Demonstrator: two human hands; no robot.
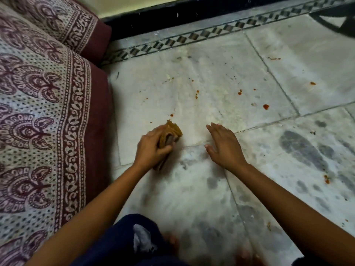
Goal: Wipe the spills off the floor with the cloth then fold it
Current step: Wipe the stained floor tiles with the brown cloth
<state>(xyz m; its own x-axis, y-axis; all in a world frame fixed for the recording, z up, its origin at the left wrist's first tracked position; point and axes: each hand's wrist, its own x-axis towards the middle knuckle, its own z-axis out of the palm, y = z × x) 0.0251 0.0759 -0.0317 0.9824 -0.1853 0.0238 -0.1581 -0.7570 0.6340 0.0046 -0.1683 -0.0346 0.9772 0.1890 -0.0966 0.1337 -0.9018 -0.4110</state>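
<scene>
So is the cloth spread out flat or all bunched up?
Bunched up. The cloth is a thick wad with layers showing, gripped in the left hand, not spread on the floor.

Blurred toes and dark blue clothing at bottom edge; black curved object cut off upper right; mustard-brown bunched cloth partly hidden under left hand.

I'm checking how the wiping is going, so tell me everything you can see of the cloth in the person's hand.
The mustard-brown fabric cloth is bunched into a thick folded wad, with layered edges and a darker grey-brown inner fold showing at its side. The left hand clamps it from above, fingers wrapped over its near end, pressing it to the white marble floor. Its far end pokes out toward small red-orange spill spots. The picture is slightly blurred around it. The right hand is apart from it.
</scene>
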